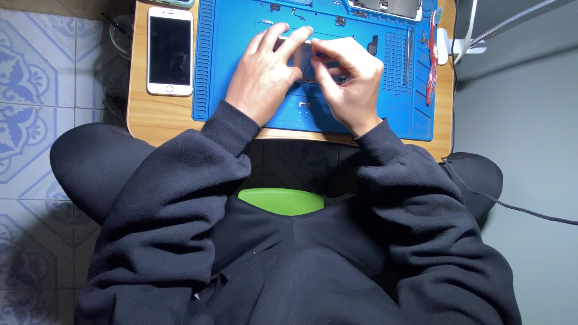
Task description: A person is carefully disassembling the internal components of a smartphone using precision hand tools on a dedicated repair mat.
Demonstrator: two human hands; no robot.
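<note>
A: Working left to right from the blue repair mat (pixel 241 90), the white smartphone (pixel 170 51) lay face up just off the mat's left edge, on the wooden tabletop (pixel 162 117), untouched by either hand.

B: And on the mat itself, near its middle, the left hand (pixel 262 72) rested flat, fingers spread over a small dark phone part (pixel 301 60). It pressed down on the piece; nothing showed it closed around anything.

A: The part looked thin, flat and light, likely stiff but easy to crack or bend. It would want handling by its edges, held flat against the mat.

B: That was how the right hand (pixel 349 78) sat, touching the part's right side, fingertips pinched at its edge. Whether it gripped the part or some small tool there could not be told.

A: Right of the hands, tweezers (pixel 409 57) lay in the mat's right-hand section, and a red-handled tool (pixel 431 60) along its right border.

B: At the mat's far edge, an opened phone body (pixel 385 7) was partly cut off by the frame.

A: The mat looked rubbery and grippy, good for tiny pieces. The table was low and small; patterned floor tiles (pixel 36 90) lay beyond the mat's left, grey floor to its right, with a cable (pixel 512 204) trailing across.
</note>
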